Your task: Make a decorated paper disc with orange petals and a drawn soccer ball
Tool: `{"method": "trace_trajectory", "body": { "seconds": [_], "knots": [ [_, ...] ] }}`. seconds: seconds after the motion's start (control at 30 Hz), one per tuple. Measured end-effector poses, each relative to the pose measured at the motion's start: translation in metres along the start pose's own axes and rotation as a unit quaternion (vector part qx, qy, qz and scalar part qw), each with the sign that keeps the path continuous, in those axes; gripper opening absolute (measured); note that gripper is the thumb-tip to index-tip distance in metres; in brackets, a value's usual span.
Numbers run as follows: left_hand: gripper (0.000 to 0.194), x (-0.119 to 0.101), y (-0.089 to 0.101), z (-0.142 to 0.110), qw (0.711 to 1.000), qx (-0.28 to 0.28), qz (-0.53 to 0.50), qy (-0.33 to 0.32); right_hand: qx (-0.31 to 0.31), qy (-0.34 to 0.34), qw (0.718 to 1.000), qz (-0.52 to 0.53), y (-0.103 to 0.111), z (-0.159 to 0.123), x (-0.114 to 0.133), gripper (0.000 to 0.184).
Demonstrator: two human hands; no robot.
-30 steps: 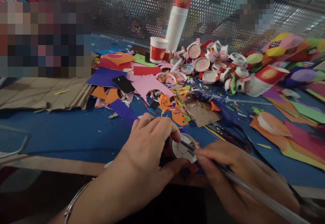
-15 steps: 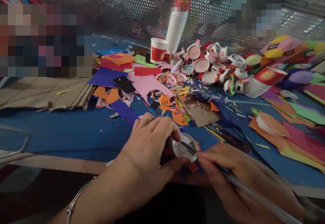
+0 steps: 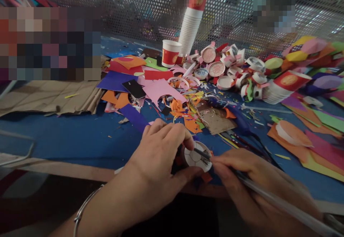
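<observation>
My left hand (image 3: 163, 154) is closed around the rim of a cut-down paper cup base (image 3: 191, 159), holding it near the table's front edge. Its round white face carries dark drawn lines and a patch of dark strokes on the right side. Orange-red paper shows at the base's edge. Between the thumb and fingers of my right hand (image 3: 249, 183) is a pen (image 3: 264, 192) with a clear barrel and dark tip section. The pen's tip lies over the white face, close to my left fingers.
Coloured paper scraps (image 3: 161, 90) litter the blue table (image 3: 80, 136). Behind them stand a paper cup (image 3: 171, 54), a tall cup stack (image 3: 192, 25) and a heap of cut cup bases (image 3: 216, 69). A tilted cup stack (image 3: 286, 86) is at right; flattened cardboard (image 3: 48, 97) lies left.
The whole view has shifted slightly, so things sit a little further right. Dark strokes on the cup base's face show more plainly beside the pen. Both hands keep their holds.
</observation>
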State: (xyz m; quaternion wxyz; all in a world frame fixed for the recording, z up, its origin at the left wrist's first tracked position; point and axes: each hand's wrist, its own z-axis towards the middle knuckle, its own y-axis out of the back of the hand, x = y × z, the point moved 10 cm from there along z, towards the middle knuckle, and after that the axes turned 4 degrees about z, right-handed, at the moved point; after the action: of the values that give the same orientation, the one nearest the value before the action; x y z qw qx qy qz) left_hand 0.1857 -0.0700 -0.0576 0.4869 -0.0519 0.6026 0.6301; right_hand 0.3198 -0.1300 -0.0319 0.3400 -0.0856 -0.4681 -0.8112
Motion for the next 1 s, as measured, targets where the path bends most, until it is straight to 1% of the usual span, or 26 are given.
{"method": "trace_trajectory", "body": {
  "seconds": [0.13,0.27,0.4,0.6,0.8,0.9,1.0],
  "knots": [
    [0.027,-0.001,0.002,-0.001,1.000,-0.008,0.002,-0.003,-0.011,-0.013,1.000,0.018,0.002,0.009,-0.003,0.013],
    [0.028,-0.005,0.003,-0.002,1.000,-0.002,0.009,-0.014,0.001,-0.040,0.998,0.044,0.003,0.018,-0.010,0.016],
    [0.028,-0.004,0.004,0.001,1.000,-0.004,0.011,-0.012,0.009,-0.059,0.996,0.065,0.007,0.022,-0.015,0.019],
    [0.029,-0.005,0.003,0.004,1.000,-0.003,0.015,-0.014,0.038,-0.048,0.994,0.089,0.003,0.033,-0.016,0.017],
    [0.030,-0.005,0.004,0.002,1.000,-0.003,0.018,-0.011,0.092,-0.045,0.990,0.101,-0.004,0.039,-0.016,0.014],
    [0.029,-0.004,0.004,0.002,1.000,-0.001,0.022,-0.004,0.092,-0.045,0.989,0.105,-0.003,0.038,-0.016,0.018],
    [0.029,-0.004,0.004,0.002,1.000,-0.002,0.023,-0.003,0.083,-0.043,0.990,0.101,-0.002,0.038,-0.017,0.018]
  ]
}}
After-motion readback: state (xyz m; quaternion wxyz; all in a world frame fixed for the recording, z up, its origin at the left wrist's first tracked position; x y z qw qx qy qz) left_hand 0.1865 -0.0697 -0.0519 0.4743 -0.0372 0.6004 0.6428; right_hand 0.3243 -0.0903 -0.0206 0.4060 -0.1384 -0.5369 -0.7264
